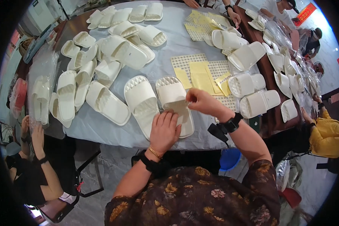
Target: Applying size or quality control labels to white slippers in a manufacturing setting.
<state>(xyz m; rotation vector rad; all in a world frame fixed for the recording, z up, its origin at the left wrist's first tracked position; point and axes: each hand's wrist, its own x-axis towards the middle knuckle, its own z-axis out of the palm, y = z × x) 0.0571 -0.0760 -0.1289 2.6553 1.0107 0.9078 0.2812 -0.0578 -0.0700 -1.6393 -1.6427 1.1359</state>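
Observation:
A pair of white slippers lies in front of me at the table's near edge, toes pointing away. The left slipper [141, 91] and the right slipper [170, 90] have quilted toe ends and wide plain straps. My left hand [164, 130] rests flat, fingers stretched, across the inner sides of both slippers near their heels. At the outer edge of the right slipper's strap, my right hand [205, 102] is closed in a pinch. Whatever its fingertips hold is too small to name. Sheets of small printed labels [219, 69] and yellow backing paper [200, 77] lie just beyond that hand.
Piled white slippers [126, 51] cover the table's left and far side. More slippers [246, 56] lie to the right, some on a brown surface [278, 113]. At left, a person's hands [37, 137] touch a bagged pair [41, 96]. Another person's hand [234, 18] reaches over the far labels.

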